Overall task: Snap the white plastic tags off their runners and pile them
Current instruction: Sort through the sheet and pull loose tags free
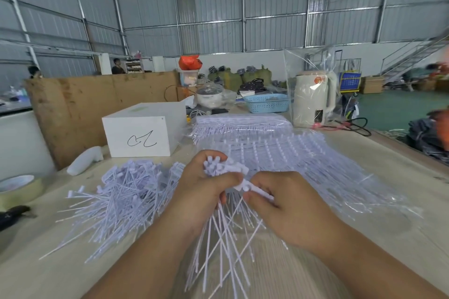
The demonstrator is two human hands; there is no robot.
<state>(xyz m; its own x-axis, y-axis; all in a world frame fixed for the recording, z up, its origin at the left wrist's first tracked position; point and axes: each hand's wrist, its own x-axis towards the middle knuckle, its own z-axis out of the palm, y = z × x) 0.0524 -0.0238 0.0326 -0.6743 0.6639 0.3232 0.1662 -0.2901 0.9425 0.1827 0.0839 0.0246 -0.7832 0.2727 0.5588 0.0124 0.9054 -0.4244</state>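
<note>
Bundle of white plastic tags: held above the desk at centre, heads bunched at the top, long thin tails fanning downward and toward the viewer, so the long axis runs roughly away-to-near. Left hand: fingers curled round the heads of the bundle, thumb lying across the front, forearm coming in from the lower left. Right hand: fingers clamped on a short white runner piece at the right edge of the bundle, back of the hand up, forearm from the lower right. The two hands nearly touch.

Pile of loose tags: on the desk just left of the left hand, heads mostly at the far side, tails splaying toward the near left.

Stock of unbroken runners: flat sheets in clear film just behind the hands, with a stacked wrapped bundle beyond.

White box: far left of the stack, a black handwritten scrawl on its front face, not legible as words.

Cream electric kettle: far right on the desk, under clear plastic, with a round orange label too blurred to read.

Blue perforated basket: beside the kettle, to its left.

Tape roll: at the left edge of the desk.
</note>
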